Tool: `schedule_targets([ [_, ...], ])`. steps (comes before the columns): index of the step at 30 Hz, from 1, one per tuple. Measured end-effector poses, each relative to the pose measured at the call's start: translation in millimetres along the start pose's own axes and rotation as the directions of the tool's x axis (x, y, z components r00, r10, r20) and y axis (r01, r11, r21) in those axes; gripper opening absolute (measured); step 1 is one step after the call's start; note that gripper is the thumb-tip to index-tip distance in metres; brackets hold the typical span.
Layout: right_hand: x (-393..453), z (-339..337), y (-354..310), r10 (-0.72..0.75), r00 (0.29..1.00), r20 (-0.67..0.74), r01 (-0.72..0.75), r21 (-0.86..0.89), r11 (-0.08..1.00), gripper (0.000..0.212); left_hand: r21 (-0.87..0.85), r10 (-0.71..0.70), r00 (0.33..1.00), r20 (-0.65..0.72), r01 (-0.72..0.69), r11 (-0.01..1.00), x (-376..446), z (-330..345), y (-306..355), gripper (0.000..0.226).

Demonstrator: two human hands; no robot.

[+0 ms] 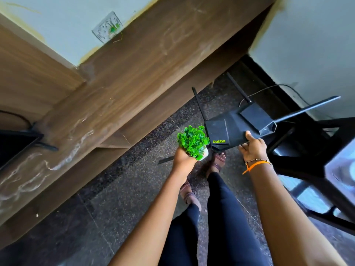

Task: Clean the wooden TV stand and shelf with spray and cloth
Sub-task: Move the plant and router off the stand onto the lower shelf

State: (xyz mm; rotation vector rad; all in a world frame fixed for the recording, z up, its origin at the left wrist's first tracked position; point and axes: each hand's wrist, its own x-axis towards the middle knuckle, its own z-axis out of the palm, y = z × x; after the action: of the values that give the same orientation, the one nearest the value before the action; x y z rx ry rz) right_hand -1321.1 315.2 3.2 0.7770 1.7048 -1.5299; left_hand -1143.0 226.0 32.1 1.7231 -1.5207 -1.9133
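Left of fingers (pixel 242 148), TV stand (pixel 119 89)

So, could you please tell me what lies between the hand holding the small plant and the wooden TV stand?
In the head view, only dark speckled floor separates the left hand, gripping the plant, from the TV stand.

Pale green wall (pixel 57 25) with a socket plate (pixel 107 26); dark speckled stone floor (pixel 123 189); black chair frame (pixel 317 160) at right by white wall (pixel 317 45); daylight.
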Motion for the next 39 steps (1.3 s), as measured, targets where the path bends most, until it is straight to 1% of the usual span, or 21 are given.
schedule_targets([
  [2,17,7,-9,-0.016,1.000,-0.015,0.016,-0.001,1.000,0.029,0.056,-0.036,0.999,-0.001,0.036,0.998,17,11,1,0.037],
  [4,39,18,-21,-0.013,1.000,-0.003,0.013,0.006,1.000,0.025,0.075,-0.100,0.994,-0.040,0.103,0.992,40,24,4,0.037],
  [5,49,23,-26,-0.004,1.000,0.007,0.004,0.016,1.000,0.019,0.044,-0.147,0.988,-0.055,0.150,0.988,51,31,6,0.036],
  [7,77,37,-38,0.009,0.999,0.033,-0.010,0.029,1.000,0.011,-0.071,-0.220,0.974,-0.045,0.217,0.974,79,48,11,0.036],
  [10,115,58,-51,0.000,0.997,0.077,-0.001,0.010,1.000,0.010,-0.184,-0.240,0.970,-0.045,0.228,0.956,117,70,18,0.039],
  [13,149,80,-57,-0.003,0.994,0.112,0.003,0.002,1.000,0.017,-0.203,-0.258,0.962,-0.085,0.237,0.950,154,86,20,0.039],
  [14,163,90,-56,0.002,0.993,0.114,-0.001,-0.010,1.000,0.015,-0.195,-0.261,0.961,-0.094,0.239,0.951,169,91,17,0.038],
  [16,185,107,-52,0.008,0.993,0.114,-0.006,-0.022,1.000,0.010,-0.169,-0.235,0.968,-0.092,0.218,0.961,193,95,15,0.037],
  [18,211,128,-44,0.008,0.993,0.122,-0.005,-0.031,1.000,0.016,-0.155,-0.184,0.979,-0.087,0.169,0.973,225,96,9,0.038],
  [19,227,143,-41,-0.002,0.991,0.136,0.007,-0.029,1.000,0.017,-0.135,-0.135,0.985,-0.103,0.121,0.983,249,96,6,0.039],
  [21,261,164,-32,-0.016,0.990,0.139,0.023,-0.047,0.999,0.018,-0.041,-0.061,0.984,-0.166,0.055,0.998,288,95,-1,0.040],
  [24,315,201,-14,-0.035,0.977,0.208,0.049,-0.059,0.997,0.016,-0.015,0.023,0.962,-0.271,-0.028,0.999,350,95,-22,0.042],
  [26,346,221,-1,-0.040,0.963,0.265,0.051,-0.034,0.998,0.007,-0.014,0.040,0.946,-0.320,-0.047,0.999,386,98,-39,0.043],
  [29,387,251,18,-0.052,0.935,0.351,0.066,-0.027,0.997,0.017,-0.042,0.041,0.939,-0.342,-0.059,0.997,432,105,-70,0.045],
  [32,420,277,34,-0.061,0.912,0.406,0.089,-0.051,0.995,0.018,-0.089,0.069,0.922,-0.382,-0.111,0.990,470,111,-95,0.037],
  [34,440,292,44,-0.075,0.903,0.423,0.119,-0.079,0.990,0.017,-0.115,0.091,0.901,-0.424,-0.153,0.981,493,111,-108,0.037],
  [36,454,303,48,-0.100,0.891,0.444,0.139,-0.055,0.989,0.023,-0.119,0.077,0.880,-0.469,-0.149,0.982,515,106,-116,0.039],
  [39,473,319,59,-0.123,0.861,0.494,0.144,-0.006,0.990,0.039,-0.085,0.098,0.843,-0.529,-0.167,0.982,547,101,-132,0.040],
])
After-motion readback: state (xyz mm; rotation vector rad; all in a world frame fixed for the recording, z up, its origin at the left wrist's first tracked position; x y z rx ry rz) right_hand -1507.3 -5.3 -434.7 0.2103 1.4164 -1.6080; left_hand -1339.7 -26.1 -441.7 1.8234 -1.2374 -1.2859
